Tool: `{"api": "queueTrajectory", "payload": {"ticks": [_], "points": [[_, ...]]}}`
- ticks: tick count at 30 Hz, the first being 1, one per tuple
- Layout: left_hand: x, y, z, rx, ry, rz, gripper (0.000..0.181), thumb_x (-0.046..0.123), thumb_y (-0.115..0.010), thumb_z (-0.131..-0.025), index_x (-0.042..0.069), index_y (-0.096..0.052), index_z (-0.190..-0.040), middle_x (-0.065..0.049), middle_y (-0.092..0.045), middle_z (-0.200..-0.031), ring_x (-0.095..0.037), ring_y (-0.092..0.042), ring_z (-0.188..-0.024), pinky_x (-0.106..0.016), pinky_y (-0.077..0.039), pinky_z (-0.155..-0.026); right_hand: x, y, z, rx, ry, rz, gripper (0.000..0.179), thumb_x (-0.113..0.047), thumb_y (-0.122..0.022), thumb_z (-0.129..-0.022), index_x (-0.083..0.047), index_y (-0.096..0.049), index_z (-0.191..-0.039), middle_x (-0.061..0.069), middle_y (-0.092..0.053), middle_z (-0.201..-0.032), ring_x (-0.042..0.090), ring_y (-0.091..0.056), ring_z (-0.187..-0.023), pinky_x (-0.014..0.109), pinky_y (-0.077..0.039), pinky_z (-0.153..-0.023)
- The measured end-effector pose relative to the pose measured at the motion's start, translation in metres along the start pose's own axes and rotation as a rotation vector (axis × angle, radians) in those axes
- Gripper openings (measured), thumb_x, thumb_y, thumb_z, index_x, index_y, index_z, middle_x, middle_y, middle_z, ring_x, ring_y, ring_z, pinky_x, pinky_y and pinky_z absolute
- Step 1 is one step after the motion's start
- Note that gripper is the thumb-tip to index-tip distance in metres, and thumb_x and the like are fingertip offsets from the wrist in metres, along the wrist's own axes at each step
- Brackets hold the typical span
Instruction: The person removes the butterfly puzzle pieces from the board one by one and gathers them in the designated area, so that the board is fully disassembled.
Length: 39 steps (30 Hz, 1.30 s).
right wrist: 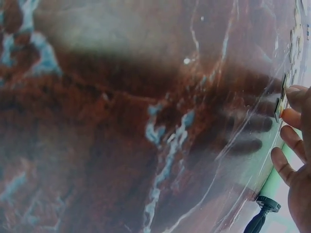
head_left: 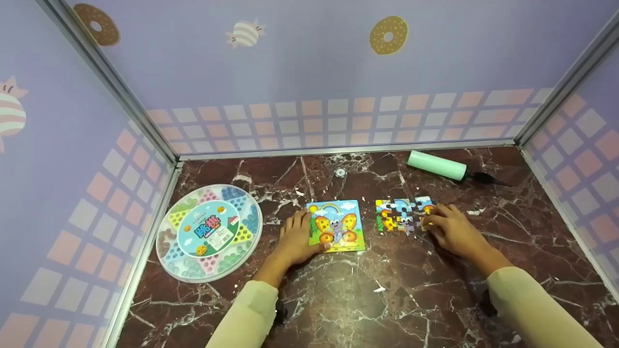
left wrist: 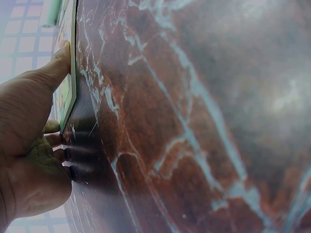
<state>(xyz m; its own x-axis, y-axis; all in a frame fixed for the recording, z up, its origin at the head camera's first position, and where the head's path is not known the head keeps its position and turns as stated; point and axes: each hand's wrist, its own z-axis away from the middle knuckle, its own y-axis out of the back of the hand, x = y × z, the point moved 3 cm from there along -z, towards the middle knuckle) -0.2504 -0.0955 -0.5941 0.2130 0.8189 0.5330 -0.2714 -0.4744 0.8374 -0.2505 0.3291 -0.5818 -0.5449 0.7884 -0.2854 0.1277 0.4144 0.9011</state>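
Note:
A square butterfly picture board [head_left: 337, 224] lies flat on the dark marble-patterned surface. My left hand [head_left: 296, 241] holds its lower left corner, thumb on the near edge and fingers along the left side. In the left wrist view the thumb [left wrist: 57, 65] lies against the board's edge [left wrist: 74, 73]. To the right, jigsaw pieces [head_left: 394, 215] with a matching butterfly picture lie joined or close together. At their right end my right hand [head_left: 454, 229] pinches a puzzle piece [right wrist: 278, 109] between thumb and index finger, its other fingers loosely bent.
A round Chinese checkers set [head_left: 209, 233] with coloured marbles sits at the left. Behind the pieces lies a pale green hand pump [head_left: 437, 166] with a black end. A small round object [head_left: 340, 172] is near the back wall. Panelled walls [head_left: 309, 72] enclose the back and sides.

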Motion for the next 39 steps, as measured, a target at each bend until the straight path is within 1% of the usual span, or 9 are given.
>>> {"api": "queueTrajectory", "payload": {"ticks": [3, 8, 13, 16, 21, 28, 32, 34, 39], "points": [[-0.001, 0.000, 0.001, 0.008, -0.010, 0.000, 0.108, 0.061, -0.079, -0.094, -0.003, -0.033, -0.169, -0.027, -0.026, -0.178, -0.054, -0.026, -0.162, -0.076, -0.026, -0.129, -0.001, 0.000, -0.001, -0.022, -0.018, 0.007, 0.013, -0.006, -0.083, -0.094, -0.013, -0.083, -0.105, 0.012, -0.069, -0.111, 0.036, -0.060, -0.103, 0.062, -0.051, -0.093], [0.000, 0.001, 0.002, 0.007, -0.002, -0.009, 0.107, 0.060, -0.079, -0.095, -0.003, -0.033, -0.169, -0.028, -0.027, -0.177, -0.054, -0.027, -0.162, -0.075, -0.027, -0.129, -0.004, 0.000, -0.004, -0.060, -0.048, 0.022, 0.010, -0.016, -0.083, -0.098, -0.014, -0.084, -0.108, 0.012, -0.069, -0.112, 0.036, -0.060, -0.104, 0.064, -0.051, -0.092], [0.002, 0.002, 0.002, -0.002, 0.019, -0.018, 0.107, 0.059, -0.079, -0.095, 0.000, -0.031, -0.171, -0.026, -0.028, -0.178, -0.051, -0.027, -0.163, -0.072, -0.029, -0.130, -0.008, 0.001, -0.007, -0.074, -0.074, 0.024, 0.009, -0.020, -0.081, -0.101, -0.013, -0.084, -0.106, 0.011, -0.068, -0.111, 0.035, -0.059, -0.104, 0.064, -0.050, -0.091], [0.001, 0.003, 0.002, -0.006, 0.025, -0.022, 0.109, 0.059, -0.079, -0.095, 0.001, -0.030, -0.172, -0.025, -0.027, -0.178, -0.049, -0.028, -0.163, -0.072, -0.030, -0.129, -0.011, 0.002, -0.011, -0.064, -0.076, 0.023, 0.009, -0.019, -0.080, -0.102, -0.011, -0.083, -0.105, 0.011, -0.068, -0.111, 0.035, -0.059, -0.103, 0.064, -0.050, -0.092], [0.002, 0.003, 0.002, -0.009, 0.017, -0.017, 0.110, 0.060, -0.079, -0.094, 0.001, -0.029, -0.172, -0.024, -0.027, -0.179, -0.049, -0.027, -0.163, -0.072, -0.030, -0.129, -0.023, 0.001, -0.023, -0.014, -0.031, 0.029, 0.010, -0.016, -0.079, -0.102, -0.008, -0.082, -0.106, 0.010, -0.069, -0.108, 0.033, -0.060, -0.099, 0.061, -0.051, -0.088], [0.002, 0.000, 0.002, -0.009, 0.005, -0.030, 0.113, 0.062, -0.078, -0.091, 0.000, -0.029, -0.172, -0.025, -0.028, -0.177, -0.048, -0.030, -0.162, -0.071, -0.032, -0.128, -0.049, -0.010, -0.044, 0.040, 0.053, 0.001, 0.015, -0.016, -0.084, -0.096, -0.006, -0.082, -0.107, 0.010, -0.069, -0.104, 0.034, -0.065, -0.099, 0.057, -0.056, -0.086], [0.002, 0.000, 0.002, -0.004, -0.002, -0.028, 0.114, 0.062, -0.079, -0.091, -0.001, -0.029, -0.171, -0.025, -0.028, -0.178, -0.049, -0.029, -0.162, -0.072, -0.032, -0.128, -0.064, -0.019, -0.054, 0.059, 0.101, -0.018, 0.017, -0.017, -0.085, -0.096, -0.006, -0.084, -0.109, 0.008, -0.068, -0.102, 0.029, -0.064, -0.092, 0.051, -0.056, -0.081], [0.000, -0.002, 0.001, -0.004, -0.004, -0.021, 0.116, 0.062, -0.080, -0.090, -0.002, -0.028, -0.172, -0.025, -0.026, -0.179, -0.050, -0.027, -0.163, -0.073, -0.029, -0.129, -0.072, -0.024, -0.058, 0.062, 0.120, -0.022, 0.017, -0.018, -0.085, -0.096, -0.007, -0.084, -0.109, 0.007, -0.069, -0.102, 0.029, -0.063, -0.091, 0.050, -0.055, -0.079], [-0.005, -0.007, -0.001, 0.023, -0.017, -0.010, 0.120, 0.065, -0.082, -0.088, -0.002, -0.027, -0.172, -0.026, -0.027, -0.178, -0.050, -0.027, -0.162, -0.073, -0.029, -0.129, -0.093, -0.036, -0.070, -0.003, 0.128, -0.035, 0.021, -0.022, -0.083, -0.098, -0.008, -0.083, -0.114, 0.009, -0.071, -0.110, 0.032, -0.066, -0.101, 0.055, -0.058, -0.088]]}}
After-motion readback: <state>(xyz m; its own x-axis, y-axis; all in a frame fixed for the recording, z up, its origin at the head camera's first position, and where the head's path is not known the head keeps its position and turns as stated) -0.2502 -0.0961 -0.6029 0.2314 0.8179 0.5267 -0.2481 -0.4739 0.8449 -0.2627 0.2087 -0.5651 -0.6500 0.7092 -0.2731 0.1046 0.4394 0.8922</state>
